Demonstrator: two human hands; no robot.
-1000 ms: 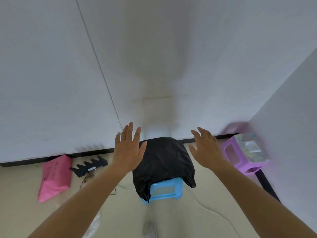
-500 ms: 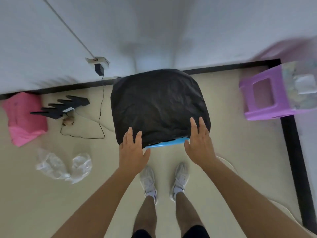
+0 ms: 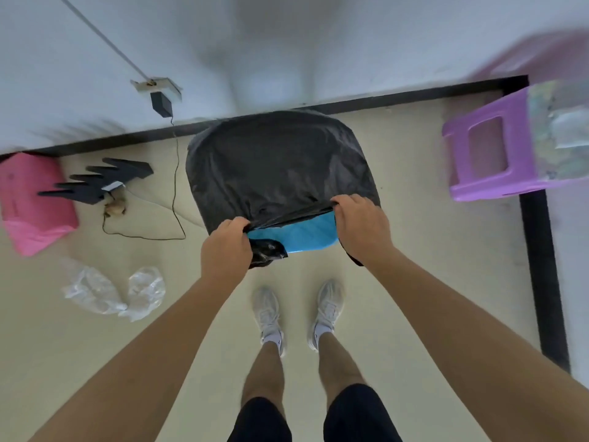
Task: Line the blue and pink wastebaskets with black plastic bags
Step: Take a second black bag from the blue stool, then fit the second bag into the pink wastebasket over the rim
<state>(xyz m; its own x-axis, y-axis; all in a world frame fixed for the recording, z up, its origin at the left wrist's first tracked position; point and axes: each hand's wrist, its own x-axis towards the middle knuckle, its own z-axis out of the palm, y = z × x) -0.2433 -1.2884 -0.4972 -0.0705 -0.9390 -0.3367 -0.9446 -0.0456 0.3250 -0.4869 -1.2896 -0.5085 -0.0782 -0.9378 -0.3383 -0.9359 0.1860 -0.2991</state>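
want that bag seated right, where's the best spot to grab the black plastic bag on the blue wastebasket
Probably the near hem of the black plastic bag, from the person's side, as the left hand and right hand pinch it now. It is bunched and loose there over the blue wastebasket; elsewhere it lies taut.

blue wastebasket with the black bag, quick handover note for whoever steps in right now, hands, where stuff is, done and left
Left hand: shut on the near edge of the black bag, a loose flap hanging below it.
Right hand: shut on the same edge, further right.
Blue wastebasket: on the floor by the wall in front of the feet, draped by the bag; only its near side shows under the lifted edge.
Pink wastebasket: on the floor to the right, no black bag on it.
Done: bag is over the blue one.
Left: finish seating that bag; whether it is pushed inside cannot be told. Then line the pink one.
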